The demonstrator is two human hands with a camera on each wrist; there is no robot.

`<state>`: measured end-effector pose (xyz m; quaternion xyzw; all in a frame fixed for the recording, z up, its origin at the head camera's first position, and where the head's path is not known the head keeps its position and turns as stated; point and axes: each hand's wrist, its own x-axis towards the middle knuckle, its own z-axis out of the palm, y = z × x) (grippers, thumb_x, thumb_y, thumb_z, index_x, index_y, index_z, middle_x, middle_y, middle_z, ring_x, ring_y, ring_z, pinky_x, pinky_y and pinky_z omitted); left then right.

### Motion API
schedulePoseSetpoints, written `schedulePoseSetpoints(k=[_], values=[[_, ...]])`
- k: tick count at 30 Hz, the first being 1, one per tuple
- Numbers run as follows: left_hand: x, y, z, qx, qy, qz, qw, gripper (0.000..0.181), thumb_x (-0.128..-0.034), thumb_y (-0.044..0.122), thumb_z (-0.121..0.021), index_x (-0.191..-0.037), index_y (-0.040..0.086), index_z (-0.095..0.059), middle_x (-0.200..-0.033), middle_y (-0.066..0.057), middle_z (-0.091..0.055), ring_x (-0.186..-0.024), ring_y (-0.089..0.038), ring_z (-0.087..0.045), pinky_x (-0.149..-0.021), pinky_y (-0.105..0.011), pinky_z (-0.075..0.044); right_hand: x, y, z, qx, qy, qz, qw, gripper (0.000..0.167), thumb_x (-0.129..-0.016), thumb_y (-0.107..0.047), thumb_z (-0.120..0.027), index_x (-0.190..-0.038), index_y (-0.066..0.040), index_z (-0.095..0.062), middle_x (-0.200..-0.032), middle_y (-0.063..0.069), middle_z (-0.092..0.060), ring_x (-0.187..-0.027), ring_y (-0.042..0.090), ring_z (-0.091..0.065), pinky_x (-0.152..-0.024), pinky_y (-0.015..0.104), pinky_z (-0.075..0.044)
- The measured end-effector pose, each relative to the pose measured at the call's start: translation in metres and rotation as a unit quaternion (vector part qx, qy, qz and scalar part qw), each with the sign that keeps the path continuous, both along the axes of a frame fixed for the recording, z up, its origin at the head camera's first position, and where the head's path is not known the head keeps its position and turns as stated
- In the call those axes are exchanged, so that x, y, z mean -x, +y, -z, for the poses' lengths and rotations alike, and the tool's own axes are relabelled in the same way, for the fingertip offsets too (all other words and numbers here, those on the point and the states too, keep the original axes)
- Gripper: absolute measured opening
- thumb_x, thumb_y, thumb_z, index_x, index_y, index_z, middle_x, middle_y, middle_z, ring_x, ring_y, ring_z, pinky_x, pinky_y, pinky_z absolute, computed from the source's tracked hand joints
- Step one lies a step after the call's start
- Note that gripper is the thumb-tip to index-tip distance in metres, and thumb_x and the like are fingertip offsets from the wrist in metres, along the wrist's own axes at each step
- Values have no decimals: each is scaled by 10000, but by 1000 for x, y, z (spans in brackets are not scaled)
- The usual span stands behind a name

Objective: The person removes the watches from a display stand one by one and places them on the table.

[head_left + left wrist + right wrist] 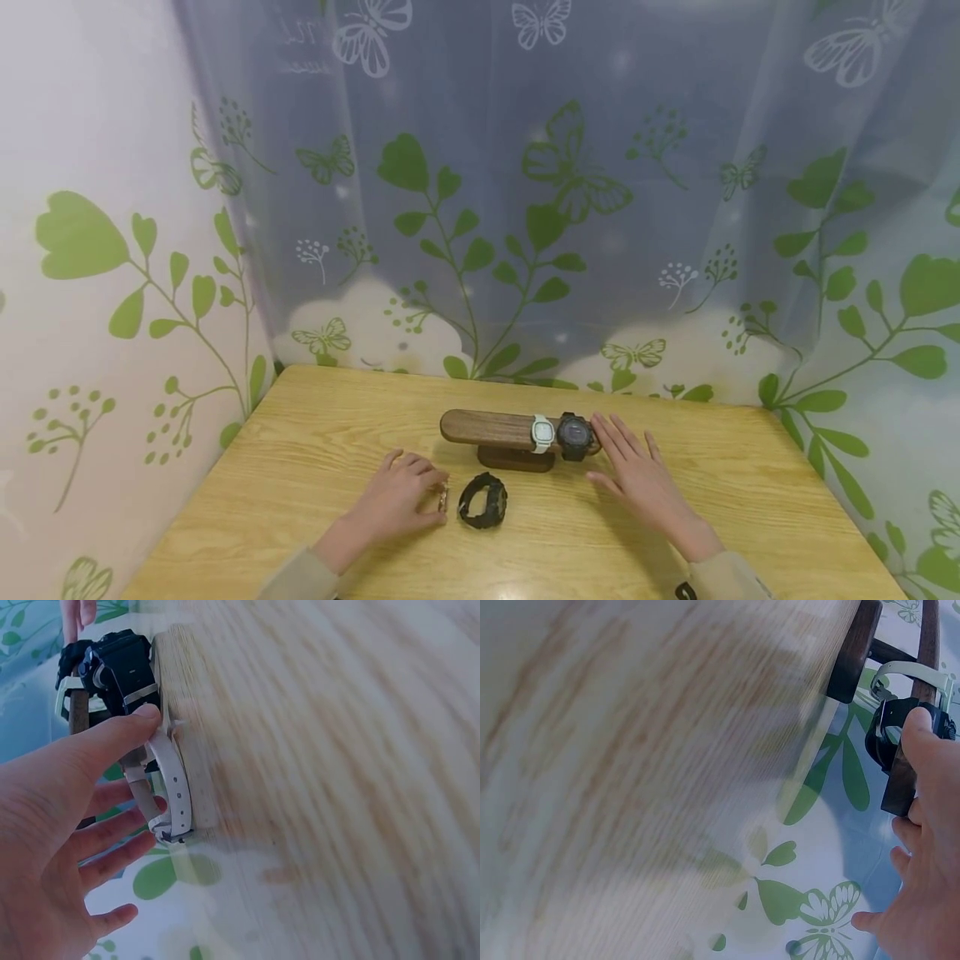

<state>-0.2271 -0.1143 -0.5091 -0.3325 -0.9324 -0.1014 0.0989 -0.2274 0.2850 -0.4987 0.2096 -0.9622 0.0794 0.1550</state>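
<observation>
My left hand (397,500) has its thumb and fingers around a small watch (442,498) standing on the table; its pale strap with holes (178,784) shows in the left wrist view, the thumb at its upper end. Just right of it a black watch (484,502) stands on its side with its strap closed. My right hand (641,483) has nearly straight fingers at the right end of a dark wooden watch stand (483,427). It reaches beside another black watch (575,435) strapped on the bar, next to a white watch (542,433).
The light wooden table (315,442) meets a blue curtain (480,208) printed with leaves and butterflies at the back. Similar printed cloth hangs at both sides. The stand's base (516,459) rests behind the loose watches. A dark object (685,591) shows by the right sleeve.
</observation>
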Motion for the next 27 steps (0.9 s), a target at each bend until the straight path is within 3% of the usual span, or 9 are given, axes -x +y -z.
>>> schedulePoseSetpoints(k=[8, 20, 24, 27], values=[[0, -3, 0, -345, 206, 97, 9991, 478, -826, 447, -814, -1197, 159, -725, -1164, -12, -713, -1142, -246, -630, -1081, -631, -398, 0, 0, -2, 4, -126, 41, 9999, 842, -970, -417, -662, -1626, -123, -223, -1672, 98, -237, -1524, 357, -228, -1182, 704, -141], [15, -1, -14, -957, 1169, 1, 9885, 332, -875, 256, -804, -1162, 109, -723, -1116, -40, -729, -1057, -253, -675, -998, -514, -520, 0, 0, -3, 57, -215, 58, 9997, 849, -973, -414, -659, -1633, -139, -201, -1677, 98, -223, -1533, 349, -205, -1186, 702, -130], [21, 2, -20, -1176, 1314, 79, 9843, 356, -912, 207, -768, -1242, 94, -693, -1203, -62, -707, -1113, -275, -656, -1022, -512, -506, -1, -1, -3, 64, -205, 52, 9998, 846, -971, -405, -665, -1629, -128, -213, -1673, 107, -230, -1531, 352, -207, -1185, 702, -131], [26, 6, -23, -999, 1207, 137, 9876, 426, -955, 221, -716, -1350, 84, -632, -1364, -87, -638, -1251, -293, -597, -1097, -546, -443, -1, -1, -3, 73, -169, 37, 9998, 839, -968, -400, -670, -1622, -110, -233, -1668, 117, -242, -1525, 363, -219, -1182, 705, -138]])
